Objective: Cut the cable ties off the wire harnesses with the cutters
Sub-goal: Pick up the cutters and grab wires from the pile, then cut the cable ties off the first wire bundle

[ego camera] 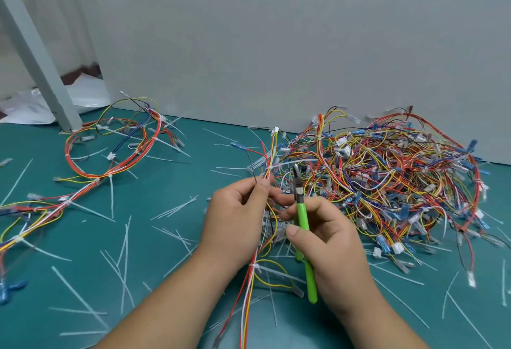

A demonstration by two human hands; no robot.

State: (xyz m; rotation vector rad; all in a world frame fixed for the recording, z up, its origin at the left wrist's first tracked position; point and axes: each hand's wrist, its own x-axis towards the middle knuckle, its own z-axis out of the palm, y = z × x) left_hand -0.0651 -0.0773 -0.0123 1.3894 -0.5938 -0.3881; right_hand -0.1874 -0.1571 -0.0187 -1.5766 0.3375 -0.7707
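My left hand (237,216) grips a wire harness (270,152) of red, yellow and white wires and holds it upright. A white cable tie (287,164) wraps this harness just above my fingers, its tail pointing right. My right hand (329,241) grips the green-handled cutters (304,227). The metal jaws point up and sit just right of the tie, slightly below its tail. A second tie (255,266) binds the same harness lower down, between my wrists.
A big tangled pile of harnesses (392,177) lies to the right against the grey wall. A looped harness (116,149) lies at the left on the green mat (154,238). Several cut white tie tails are scattered around. A grey post (38,58) stands at the far left.
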